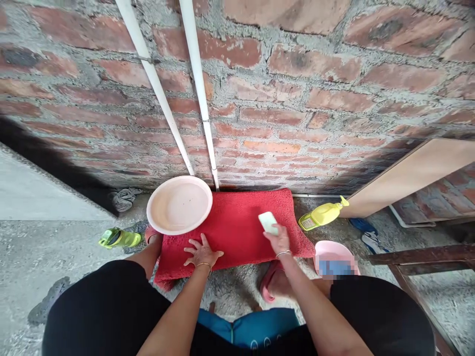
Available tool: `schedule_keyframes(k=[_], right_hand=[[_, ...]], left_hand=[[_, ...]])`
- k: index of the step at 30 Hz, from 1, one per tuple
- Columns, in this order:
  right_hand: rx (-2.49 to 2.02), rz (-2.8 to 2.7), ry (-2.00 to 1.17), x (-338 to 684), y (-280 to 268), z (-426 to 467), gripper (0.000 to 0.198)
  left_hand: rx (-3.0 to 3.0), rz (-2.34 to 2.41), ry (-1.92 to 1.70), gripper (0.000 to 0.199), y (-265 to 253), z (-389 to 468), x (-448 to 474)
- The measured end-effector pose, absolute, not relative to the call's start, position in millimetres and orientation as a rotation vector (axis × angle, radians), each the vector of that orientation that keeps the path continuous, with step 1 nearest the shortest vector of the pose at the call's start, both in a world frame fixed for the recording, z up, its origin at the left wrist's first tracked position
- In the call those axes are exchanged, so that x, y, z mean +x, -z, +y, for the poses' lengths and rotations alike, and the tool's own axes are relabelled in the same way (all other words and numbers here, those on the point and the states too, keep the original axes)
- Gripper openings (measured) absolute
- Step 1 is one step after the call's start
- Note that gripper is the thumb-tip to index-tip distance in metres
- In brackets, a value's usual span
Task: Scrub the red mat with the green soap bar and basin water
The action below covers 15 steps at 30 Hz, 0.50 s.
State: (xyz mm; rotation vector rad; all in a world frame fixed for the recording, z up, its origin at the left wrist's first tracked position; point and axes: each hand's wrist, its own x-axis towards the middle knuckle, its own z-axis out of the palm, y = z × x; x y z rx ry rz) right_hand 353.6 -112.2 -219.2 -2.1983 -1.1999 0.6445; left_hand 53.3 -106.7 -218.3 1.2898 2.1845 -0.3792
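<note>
The left hand [202, 253] is resting splayed on red cloth [234, 222], the right hand [279, 241] clasping a block [267, 222] across open room; a basin [181, 207] is hiding the ten-o'clock corner.

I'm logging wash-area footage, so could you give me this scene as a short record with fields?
Left hand: left hand, fingers spread, at the near edge of the red cloth
Right hand: right hand, its grip around a pale block over the cloth's right part
Basin: pale pink basin at the cloth's far left corner; water in it unclear
Right side: yellow bottle; pink tub, contents blurred
Left side: green bottle
Background: brick wall, two white pipes
</note>
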Motion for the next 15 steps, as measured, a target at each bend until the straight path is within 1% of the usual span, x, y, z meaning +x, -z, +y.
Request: schedule_keyframes(k=[4,6,8,12,14,15], right_hand=[[-2.019,-1.795,-0.867,257,220,-126,0.043],[-2.023,-2.022,-0.887,234,214,-129,0.043],[-2.081,-2.139,-0.85,234,206,-127,0.045],[-2.354,-2.063,-0.617,286,193,-126,0.049],[-2.546,-1.813,-0.535,326,188,-132,0.047],[-2.638,-1.63,-0.552,347,185,-137,0.045]], left_hand=[[1.329,2.14,0.379,0.109,211,-112,44],[1.339,2.11,0.375,0.1,209,-116,39],[1.352,2.081,0.372,0.092,206,-120,34],[1.366,2.046,0.389,0.085,203,-126,30],[1.364,2.047,0.391,0.082,201,-127,30],[1.362,2.054,0.391,0.081,200,-126,31]])
